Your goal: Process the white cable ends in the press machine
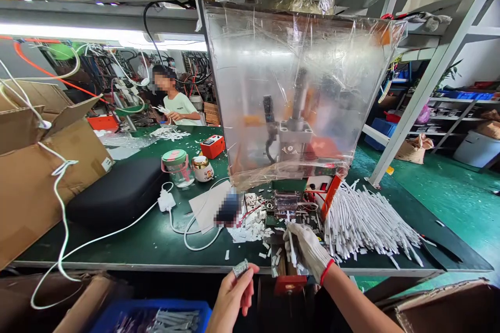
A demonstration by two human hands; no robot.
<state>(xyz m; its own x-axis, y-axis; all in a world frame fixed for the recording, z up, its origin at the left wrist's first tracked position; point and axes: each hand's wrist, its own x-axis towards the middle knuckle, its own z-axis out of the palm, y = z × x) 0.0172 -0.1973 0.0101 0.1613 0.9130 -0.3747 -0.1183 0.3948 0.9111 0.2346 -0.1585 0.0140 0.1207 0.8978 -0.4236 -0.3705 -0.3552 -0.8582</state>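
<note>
**Gloved Fingers Pinch White Strip at Press**

The right hand [307, 247], gloved, pinches a white strip [292, 251] between its fingers, just below the press [291, 203] on the counter [136, 247]. The left hand [233, 294], bare, curls its fingers near the counter's front edge, a silvery wrap [240, 269] at one; whether their tips meet is unclear. A heap of white strips [365, 221] lies right of the press.

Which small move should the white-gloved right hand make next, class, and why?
Probably a slight forward nudge of the narrow white strip with the white-gloved right hand: the strip points at the dark metal fixture below the cloudy plastic guard, and the bare left hand is off to one side. Whether the strip is already seated, I cannot tell.
</note>
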